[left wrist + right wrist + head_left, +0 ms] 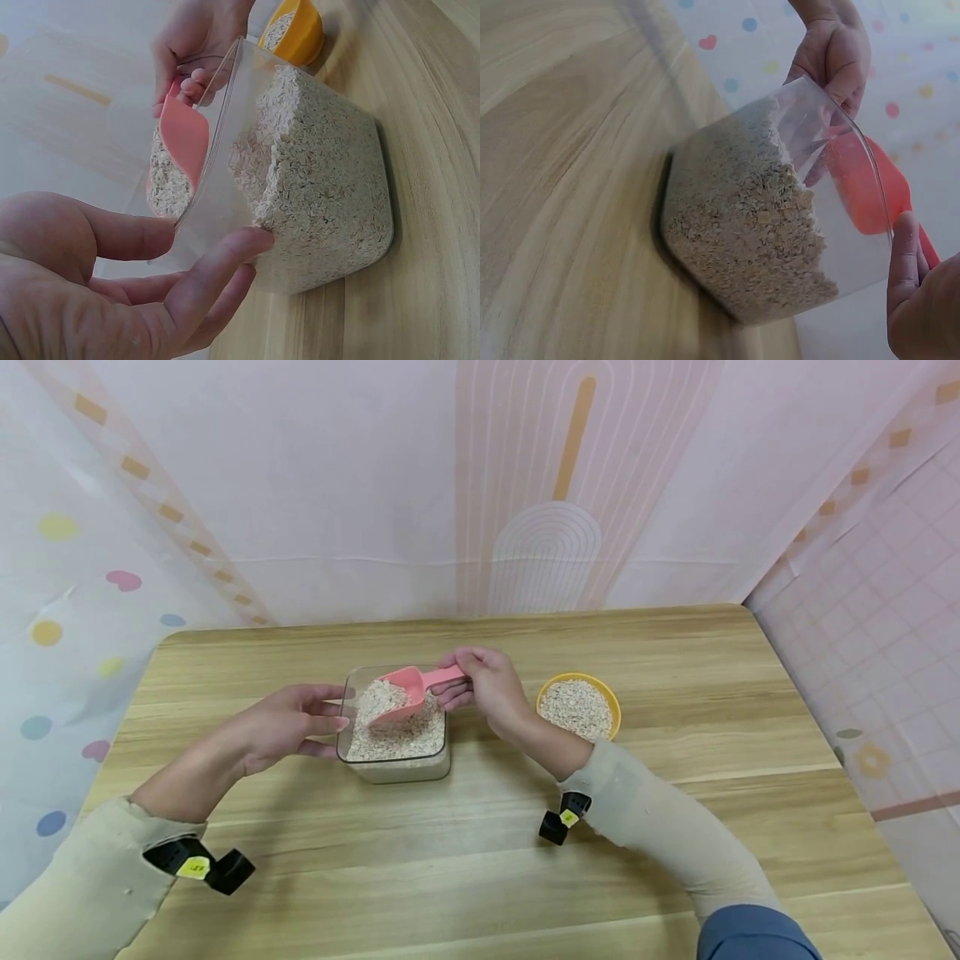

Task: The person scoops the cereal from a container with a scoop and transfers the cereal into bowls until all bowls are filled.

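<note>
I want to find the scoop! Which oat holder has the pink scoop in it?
The clear square container, steadied by the left hand. The right hand holds the pink scoop there; the yellow bowl has none.

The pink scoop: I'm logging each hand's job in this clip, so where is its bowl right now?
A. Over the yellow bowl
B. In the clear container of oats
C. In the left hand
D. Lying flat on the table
B: the right hand holds the pink scoop by its handle, its bowl loaded with oats inside the clear container, which the left hand steadies, while the yellow bowl stands apart to the side.
</note>
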